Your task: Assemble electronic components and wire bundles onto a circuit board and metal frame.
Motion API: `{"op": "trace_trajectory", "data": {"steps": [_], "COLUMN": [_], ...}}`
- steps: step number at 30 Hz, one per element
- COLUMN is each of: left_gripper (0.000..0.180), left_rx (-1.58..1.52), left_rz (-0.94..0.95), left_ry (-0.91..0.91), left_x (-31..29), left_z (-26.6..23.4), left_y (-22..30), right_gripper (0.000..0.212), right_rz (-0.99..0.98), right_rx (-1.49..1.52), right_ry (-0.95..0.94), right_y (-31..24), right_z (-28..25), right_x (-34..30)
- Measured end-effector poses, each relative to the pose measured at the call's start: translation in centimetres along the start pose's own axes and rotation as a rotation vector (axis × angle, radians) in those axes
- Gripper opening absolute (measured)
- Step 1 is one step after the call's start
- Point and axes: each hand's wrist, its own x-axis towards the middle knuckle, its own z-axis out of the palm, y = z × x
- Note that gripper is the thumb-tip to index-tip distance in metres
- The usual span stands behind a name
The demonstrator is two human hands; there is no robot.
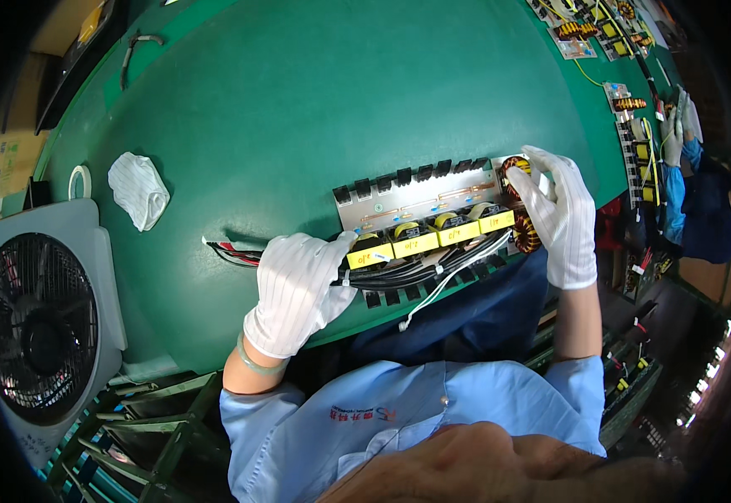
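A long circuit board point(391, 214) lies across the near part of the table in front of me. It carries a row of yellow-wrapped transformers point(416, 245), black heat sinks along both long edges, and copper ring coils point(526, 232) at its right end. A bundle of black cables point(407, 273), tied with white zip ties, runs along its near side. My left hand point(294, 285), in a white striped glove, closes round this bundle at the board's left end; loose wire ends stick out beyond it. My right hand point(560, 214), gloved too, grips the board's right end beside the upper coil.
A crumpled white glove point(138, 191) and a roll of tape point(80, 182) lie to the left on the green table point(240, 109). A grey fan point(38, 327) stands at the left edge. More boards point(642, 159) line the right side, where another person's gloved hands point(677, 130) are at work.
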Motion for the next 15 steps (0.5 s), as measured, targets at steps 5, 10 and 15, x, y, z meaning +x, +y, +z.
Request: {"op": "trace_trajectory", "data": {"steps": [5, 10, 15], "left_gripper": [0.063, 0.062, 0.061], "left_rx": [-0.216, -0.403, -0.671], "left_rz": [-0.030, -0.202, 0.048], "left_ry": [-0.247, -0.037, -0.247], "left_x": [2.0, 5.4, 12.8], "left_z": [-3.3, -5.8, -2.3], "left_y": [-0.2, -1.9, -3.3], "right_gripper": [0.032, 0.035, 0.039], "right_rz": [0.056, 0.115, 0.095], "right_rx": [0.094, 0.054, 0.055], "right_ry": [0.194, 0.150, 0.175], "right_y": [0.2, 0.1, 0.7], "right_z": [1.3, 2.1, 2.7], "right_x": [-2.9, -2.9, -3.5]}}
